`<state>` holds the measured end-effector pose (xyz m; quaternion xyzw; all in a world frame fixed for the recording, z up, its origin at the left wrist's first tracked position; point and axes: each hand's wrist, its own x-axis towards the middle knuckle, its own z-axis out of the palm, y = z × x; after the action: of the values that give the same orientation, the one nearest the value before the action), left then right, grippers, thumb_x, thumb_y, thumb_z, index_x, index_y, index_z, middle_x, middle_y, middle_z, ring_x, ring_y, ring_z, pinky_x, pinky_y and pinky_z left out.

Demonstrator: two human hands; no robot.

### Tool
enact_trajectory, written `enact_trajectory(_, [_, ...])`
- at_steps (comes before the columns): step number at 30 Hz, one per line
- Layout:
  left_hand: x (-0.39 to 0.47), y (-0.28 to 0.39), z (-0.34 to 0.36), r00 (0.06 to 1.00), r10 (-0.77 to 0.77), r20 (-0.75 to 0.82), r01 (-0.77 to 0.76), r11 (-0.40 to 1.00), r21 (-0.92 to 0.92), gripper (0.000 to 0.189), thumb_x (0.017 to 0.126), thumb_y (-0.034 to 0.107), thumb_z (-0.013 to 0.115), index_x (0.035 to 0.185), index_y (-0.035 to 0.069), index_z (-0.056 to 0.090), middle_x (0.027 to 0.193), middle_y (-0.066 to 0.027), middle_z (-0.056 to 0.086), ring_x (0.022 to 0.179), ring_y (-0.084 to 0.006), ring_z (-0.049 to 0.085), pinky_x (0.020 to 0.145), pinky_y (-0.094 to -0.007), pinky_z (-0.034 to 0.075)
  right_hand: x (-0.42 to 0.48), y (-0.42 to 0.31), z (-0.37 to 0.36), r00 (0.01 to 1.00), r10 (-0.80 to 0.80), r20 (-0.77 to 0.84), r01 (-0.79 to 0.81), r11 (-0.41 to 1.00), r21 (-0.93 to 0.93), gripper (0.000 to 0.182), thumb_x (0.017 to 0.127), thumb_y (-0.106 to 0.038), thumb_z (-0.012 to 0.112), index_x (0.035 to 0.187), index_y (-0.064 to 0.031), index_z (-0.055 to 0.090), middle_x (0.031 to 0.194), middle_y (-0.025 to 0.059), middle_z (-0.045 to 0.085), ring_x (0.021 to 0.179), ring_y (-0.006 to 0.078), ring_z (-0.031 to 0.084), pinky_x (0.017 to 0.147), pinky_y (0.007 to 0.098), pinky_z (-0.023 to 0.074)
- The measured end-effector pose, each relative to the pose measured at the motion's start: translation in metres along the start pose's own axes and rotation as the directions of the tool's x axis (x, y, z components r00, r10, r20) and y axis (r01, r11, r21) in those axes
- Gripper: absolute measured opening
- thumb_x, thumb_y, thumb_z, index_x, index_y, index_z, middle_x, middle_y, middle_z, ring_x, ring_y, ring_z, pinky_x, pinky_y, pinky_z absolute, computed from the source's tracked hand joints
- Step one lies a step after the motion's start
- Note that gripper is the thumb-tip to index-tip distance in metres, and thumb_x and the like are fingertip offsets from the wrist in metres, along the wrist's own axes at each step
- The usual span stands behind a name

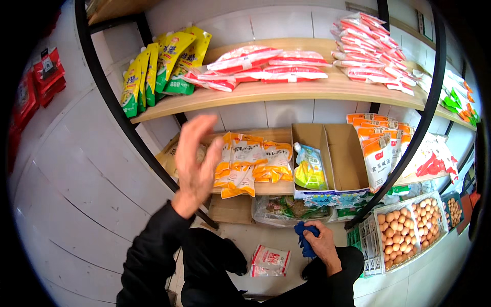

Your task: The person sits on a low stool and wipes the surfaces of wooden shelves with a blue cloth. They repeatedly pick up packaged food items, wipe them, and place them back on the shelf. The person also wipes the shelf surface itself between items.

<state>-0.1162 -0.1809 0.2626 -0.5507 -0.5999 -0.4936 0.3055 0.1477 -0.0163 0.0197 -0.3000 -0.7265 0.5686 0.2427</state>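
Observation:
My left hand [196, 165] is raised in front of the middle shelf's left end, slightly blurred, thumb and fingers apart, with nothing in it. Just behind it lie white-and-orange plastic packets [245, 153], partly hidden by the hand. Lower down, my right hand [323, 241] grips a crumpled blue cloth [306, 238] above my right knee. On the floor between my feet lies a flat white-and-red packet [271, 261]. An open cardboard box [347, 157] on the middle shelf has two compartments; a yellow-and-blue spouted pouch [310, 167] leans in the left one.
Yellow-and-green pouches [172, 57] and red-and-white bags [245, 63] fill the upper wooden shelf [268, 92]. Black metal posts [115, 103] frame the rack. A plastic crate [378, 245] of eggs [397, 234] stands on the floor at right. Red packets [48, 73] hang at far left.

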Motion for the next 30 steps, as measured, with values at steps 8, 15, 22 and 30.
enact_trajectory(8, [0.134,-0.018,0.018,0.924,0.303,0.233,-0.378,0.815,0.439,0.050,0.090,0.025,0.069,0.134,0.003,0.057,0.141,-0.0170,0.053,0.130,-0.0342,0.049,0.109,-0.0429,0.040,0.001,0.002,-0.001,0.997,0.080,-0.004,-0.080,0.997,0.013,0.029,0.084,-0.022,0.071,0.109,-0.0066,0.069,0.080,0.0127,0.068,0.071,0.0185,0.065,0.067,0.0337,0.0531])
enact_trajectory(15, [0.165,-0.027,0.034,0.895,0.017,0.446,-0.229,0.875,0.427,0.042,0.094,0.030,0.061,0.131,0.008,0.061,0.135,-0.0168,0.059,0.115,-0.0357,0.060,0.098,-0.0432,0.047,0.011,0.029,-0.008,0.999,0.011,0.038,-0.011,1.000,-0.010,0.024,0.089,-0.012,0.067,0.110,-0.0020,0.063,0.078,0.0055,0.064,0.064,0.0113,0.062,0.054,0.0268,0.0523])
enact_trajectory(22, [0.141,-0.024,0.016,0.965,0.196,0.172,-0.256,0.835,0.487,0.029,0.096,0.021,0.060,0.123,0.014,0.067,0.115,-0.0098,0.070,0.096,-0.0330,0.068,0.081,-0.0369,0.054,0.009,0.018,-0.005,0.997,0.065,0.043,-0.067,0.997,0.039,0.028,0.084,-0.021,0.069,0.108,-0.0062,0.068,0.082,0.0119,0.069,0.072,0.0183,0.065,0.066,0.0329,0.0525])
enact_trajectory(30, [0.063,-0.005,0.009,0.937,0.350,-0.004,-0.315,0.847,0.428,0.041,0.079,-0.003,0.069,0.117,0.010,0.069,0.121,-0.0076,0.069,0.112,-0.0308,0.065,0.097,-0.0391,0.052,0.024,-0.075,0.016,0.979,-0.056,0.194,-0.061,0.832,0.551,0.032,0.094,-0.027,0.068,0.115,-0.0031,0.064,0.104,0.0094,0.066,0.091,0.0143,0.065,0.069,0.0285,0.0567])
